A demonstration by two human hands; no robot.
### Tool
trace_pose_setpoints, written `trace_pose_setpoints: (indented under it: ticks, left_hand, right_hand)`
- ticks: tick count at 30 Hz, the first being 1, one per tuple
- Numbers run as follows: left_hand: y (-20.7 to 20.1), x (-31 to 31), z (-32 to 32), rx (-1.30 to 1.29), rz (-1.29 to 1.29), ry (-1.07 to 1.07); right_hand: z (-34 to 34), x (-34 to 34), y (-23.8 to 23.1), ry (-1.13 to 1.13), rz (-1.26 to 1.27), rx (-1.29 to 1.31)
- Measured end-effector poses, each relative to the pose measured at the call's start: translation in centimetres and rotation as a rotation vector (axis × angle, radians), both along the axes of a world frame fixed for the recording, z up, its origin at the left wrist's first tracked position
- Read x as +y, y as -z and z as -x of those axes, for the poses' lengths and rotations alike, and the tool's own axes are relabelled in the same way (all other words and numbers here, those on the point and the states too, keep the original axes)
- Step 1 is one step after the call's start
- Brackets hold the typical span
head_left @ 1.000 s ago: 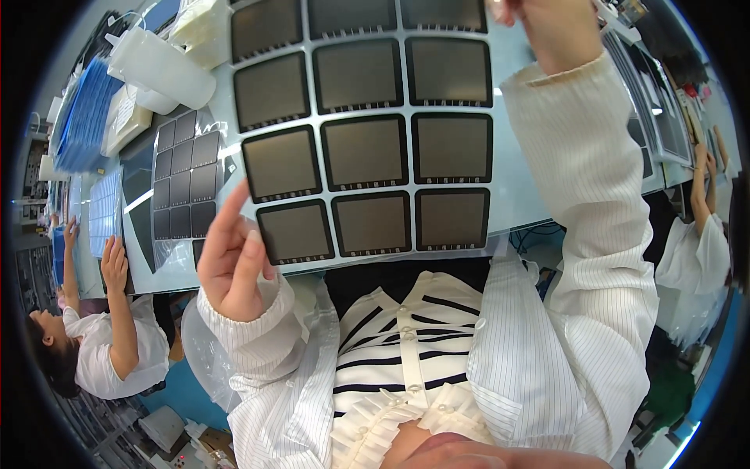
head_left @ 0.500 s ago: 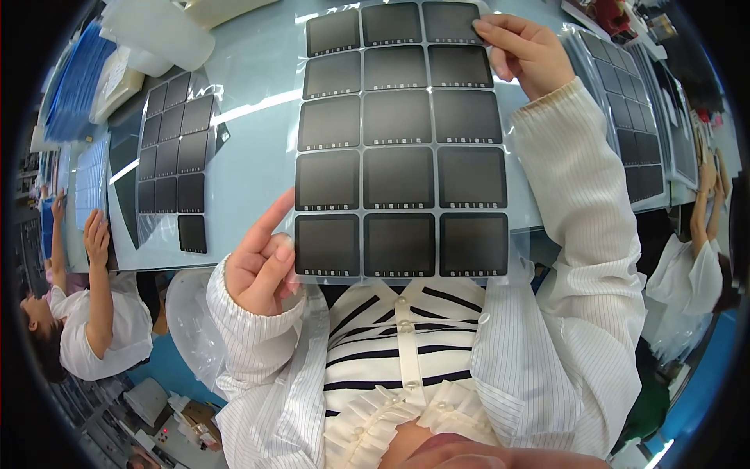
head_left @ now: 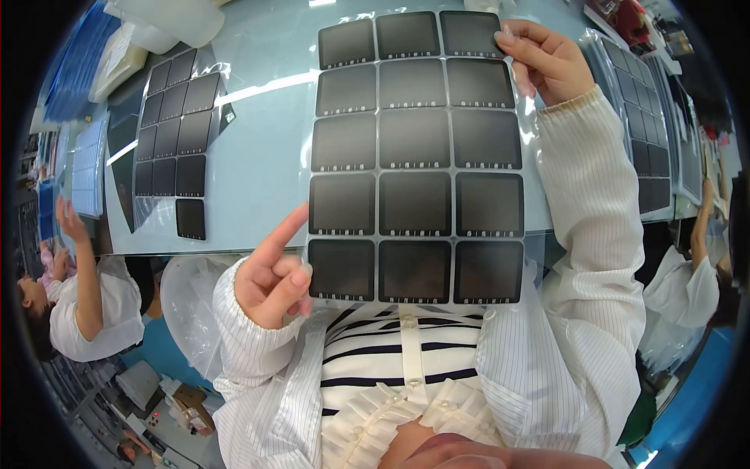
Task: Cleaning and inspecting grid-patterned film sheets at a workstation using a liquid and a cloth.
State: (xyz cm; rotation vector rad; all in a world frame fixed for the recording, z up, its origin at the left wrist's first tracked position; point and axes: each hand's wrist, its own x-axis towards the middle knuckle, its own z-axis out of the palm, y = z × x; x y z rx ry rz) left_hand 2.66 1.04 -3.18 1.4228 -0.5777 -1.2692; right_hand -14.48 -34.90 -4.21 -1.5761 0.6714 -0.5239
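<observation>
Between my hands is a clear film sheet (head_left: 376, 170) bearing rows of dark, rounded rectangular panels, each with a line of small pale marks along its lower edge. My right hand (head_left: 551, 62) pinches its upper right corner between thumb and fingers. At the lower left edge, my left hand (head_left: 273, 281) grips it with the thumb in front and the index finger stretched along the side. The sheet is held up in front of my chest, over the near table edge.
On the left of the pale blue table (head_left: 258, 172) lies a similar panel sheet (head_left: 178, 137), with one panel (head_left: 191, 219) at its near end. More panel sheets (head_left: 644, 125) are stacked at right. A translucent container (head_left: 176, 19) stands at far left. Co-workers sit on both sides.
The sheet and both my hands have shifted slightly right and nearer to me. My grip stays the same. The left co-worker's raised hand has moved leftward.
</observation>
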Motion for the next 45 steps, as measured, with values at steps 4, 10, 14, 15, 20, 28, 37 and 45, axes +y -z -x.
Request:
trace_pose_setpoints:
  ticks: [4, 10, 14, 15, 20, 28, 37, 45]
  left_hand:
    - [-0.3, 1.0, -0.8, -0.057, -0.055, 0.118]
    - [0.5, 2.0, -1.4, -0.096, -0.011, 0.149]
    - [0.8, 2.4, -1.5, -0.092, 0.003, 0.205]
    - [1.0, 2.5, -1.5, -0.092, 0.003, 0.204]
    - [1.4, 2.6, -1.6, -0.105, 0.032, 0.291]
    - [1.1, 2.3, -2.0, -0.084, 0.042, 0.320]
    - [0.6, 2.9, -1.8, -0.129, -0.001, 0.274]
    - [0.3, 2.5, -1.5, -0.116, -0.031, 0.247]
  right_hand:
    - [-0.9, 1.7, -0.9, -0.011, 0.010, 0.036]
    - [-0.8, 2.4, -1.0, -0.064, -0.069, 0.026]
    - [-0.7, 1.8, -0.1, -0.113, -0.035, 0.023]
    - [-0.7, 1.8, -0.2, -0.114, -0.035, 0.023]
    - [-0.4, 1.9, -0.7, -0.134, -0.037, 0.073]
    - [-0.3, 1.9, -1.1, -0.134, -0.038, 0.087]
    - [-0.3, 2.9, -1.8, -0.186, -0.160, -0.003]
    - [-0.5, 3.1, -2.3, -0.147, -0.182, -0.005]
